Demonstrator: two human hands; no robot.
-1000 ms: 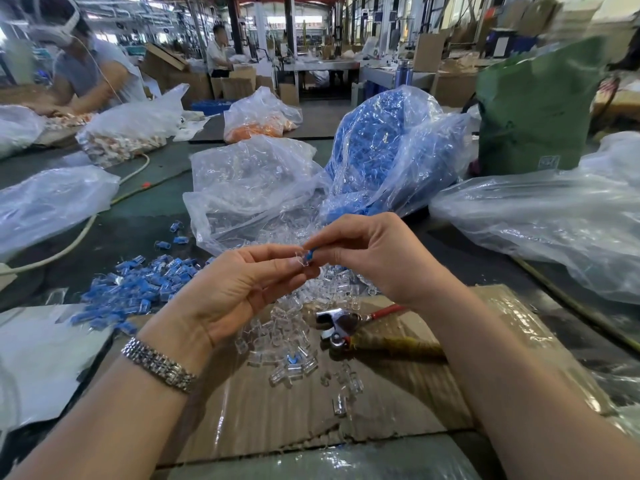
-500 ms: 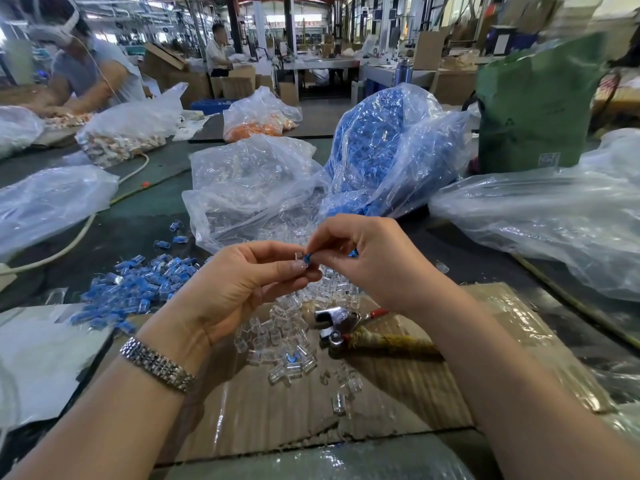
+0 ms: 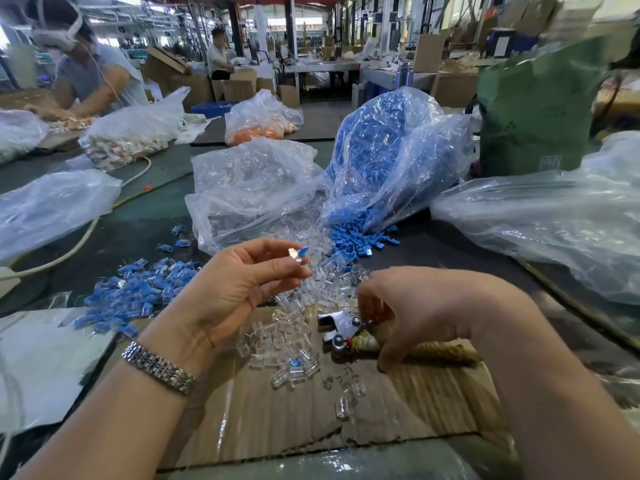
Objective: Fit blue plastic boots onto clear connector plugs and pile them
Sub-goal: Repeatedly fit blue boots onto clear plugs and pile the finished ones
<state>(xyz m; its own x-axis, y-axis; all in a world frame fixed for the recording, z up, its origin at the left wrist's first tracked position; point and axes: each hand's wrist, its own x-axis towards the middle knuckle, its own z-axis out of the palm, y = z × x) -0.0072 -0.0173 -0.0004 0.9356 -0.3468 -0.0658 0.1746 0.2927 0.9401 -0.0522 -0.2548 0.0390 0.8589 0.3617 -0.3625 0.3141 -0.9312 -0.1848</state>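
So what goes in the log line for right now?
left hand: pinches booted plug | right hand: reaching into clear plugs | finished pile: left

Her left hand is raised, palm turned toward her, thumb and forefinger pinched together at the tips, the other fingers loosely curled. The right hand hangs lower, back uppermost, fingers bent downward. Both forearms are bare.

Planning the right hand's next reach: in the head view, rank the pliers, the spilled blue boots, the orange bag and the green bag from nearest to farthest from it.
1. Pliers: right beside the right hand, on the cardboard.
2. Spilled blue boots: just beyond, at the blue bag's mouth.
3. Green bag: far back, to the right.
4. Orange bag: far back, to the left; it is close to call against the green bag.
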